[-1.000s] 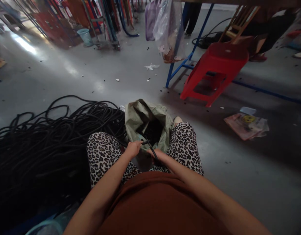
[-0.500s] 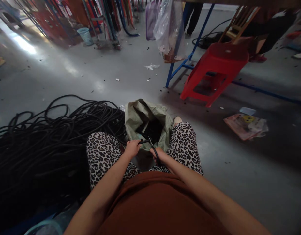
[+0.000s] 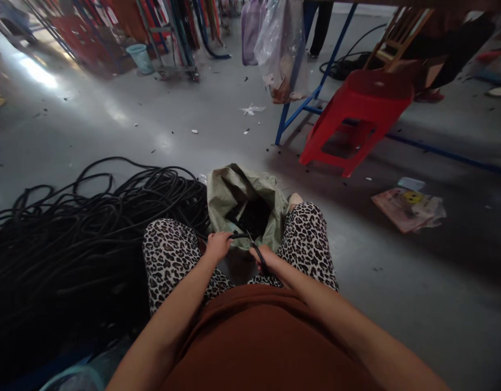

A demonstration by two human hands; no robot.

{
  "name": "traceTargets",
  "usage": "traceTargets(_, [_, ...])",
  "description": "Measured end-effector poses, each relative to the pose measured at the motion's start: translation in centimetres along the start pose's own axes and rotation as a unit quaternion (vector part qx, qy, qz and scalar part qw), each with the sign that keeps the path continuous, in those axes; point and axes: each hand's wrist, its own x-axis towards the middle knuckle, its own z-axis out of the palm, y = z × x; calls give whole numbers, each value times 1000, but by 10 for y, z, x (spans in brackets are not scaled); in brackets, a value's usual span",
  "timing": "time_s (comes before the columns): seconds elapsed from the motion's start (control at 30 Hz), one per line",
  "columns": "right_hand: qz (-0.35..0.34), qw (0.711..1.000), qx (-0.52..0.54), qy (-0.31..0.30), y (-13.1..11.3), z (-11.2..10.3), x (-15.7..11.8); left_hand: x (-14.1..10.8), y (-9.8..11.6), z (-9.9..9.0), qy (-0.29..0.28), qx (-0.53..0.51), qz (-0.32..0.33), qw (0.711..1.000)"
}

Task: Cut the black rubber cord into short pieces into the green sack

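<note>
- Both hands of a seated worker meet over a sack: the left hand [image 3: 218, 245] is closed around a black cord [image 3: 239, 235], while the right hand [image 3: 268, 257] is wrapped about black-handled scissors [image 3: 257, 251].
- At the blades, the cord's short free end reaches the scissors; whether it lies between the edges is too small to tell.
- Judging by its smooth loops, the cord should be light in short lengths, springy, bendable and hardly fragile, perhaps a little slick. The surest hold would be just behind the free end, fingers clear of the blades.
- Leopard-print trousers [image 3: 169, 260] flank the work; at lower left shows the rim of a pale blue basket [image 3: 73, 370].
- Between the knees, a pale green woven sack [image 3: 221, 202] gapes upward, dark contents inside, too dim to make out.
- Beside the left knee sprawls a tangled heap of black cord [image 3: 164, 193], likely weighty as a mass and apt to snag.
- Beyond, to the right, lie a printed plastic bag [image 3: 408, 209] and a red plastic stool [image 3: 376, 89] near a blue metal table frame [image 3: 289, 117].
- Farther back, a clear plastic bag [image 3: 278, 49] hangs beside a co-worker's dark-trousered legs [image 3: 322, 27]; a light blue wastebasket [image 3: 140, 58] stands at left.
</note>
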Motion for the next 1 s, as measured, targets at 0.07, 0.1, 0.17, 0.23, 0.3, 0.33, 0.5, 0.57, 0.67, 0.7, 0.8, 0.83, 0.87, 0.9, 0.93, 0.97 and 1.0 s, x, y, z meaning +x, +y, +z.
traceTargets(0.07, [9, 1000, -19, 2, -1, -1, -3, 0, 0, -1, -3, 5, 1, 1000])
traceTargets(0.1, [9, 1000, -22, 3, -1, -1, -5, 0, 1, -1, -5, 7, 2, 1000])
traceTargets(0.17, [9, 1000, -24, 6, -3, -2, -8, 0, 1, -2, -5, 9, 3, 1000])
traceTargets(0.23, [8, 1000, -26, 7, -4, -2, -11, 0, 2, -2, -5, 12, 2, 1000])
traceTargets(0.3, [9, 1000, -29, 10, -5, -3, -14, 0, 1, -2, -6, 12, 0, 1000])
traceTargets(0.33, [10, 999, -30, 11, -6, -3, -14, 1, 1, -2, -6, 11, 0, 1000])
traceTargets(0.5, [10, 999, -34, 6, -6, -4, -14, 2, -1, 2, 3, 2, -1, 1000])
traceTargets(0.57, [7, 999, -37, 7, -5, -4, -12, 2, -2, 3, 3, 2, 0, 1000])
traceTargets(0.67, [7, 999, -35, 11, -4, -3, -9, 3, -3, 3, 3, 4, 0, 1000])
traceTargets(0.7, [7, 999, -30, 12, -3, -3, -8, 3, -3, 3, 2, 5, 0, 1000])
traceTargets(0.8, [4, 1000, -23, 7, -2, -3, -8, 3, -3, 2, 6, 5, -2, 1000])
traceTargets(0.83, [2, 1000, -24, 3, -1, -3, -8, 3, -3, 2, 9, 3, -2, 1000])
traceTargets(0.87, [-1, 1000, -24, -3, -1, -3, -7, 3, -3, 2, 12, 1, -1, 1000])
traceTargets(0.9, [-3, 1000, -22, -9, 0, -4, -7, 3, -3, 2, 15, -2, -1, 1000])
traceTargets(0.93, [-3, 1000, -16, -15, 0, -4, -7, 3, -3, 2, 18, -4, 0, 1000])
traceTargets(0.97, [-3, 1000, -6, -20, 0, -4, -7, 3, -3, 2, 20, -5, 1, 1000])
traceTargets(1.0, [-4, 1000, 12, -25, 0, -4, -7, 3, -3, 2, 22, -5, 2, 1000])
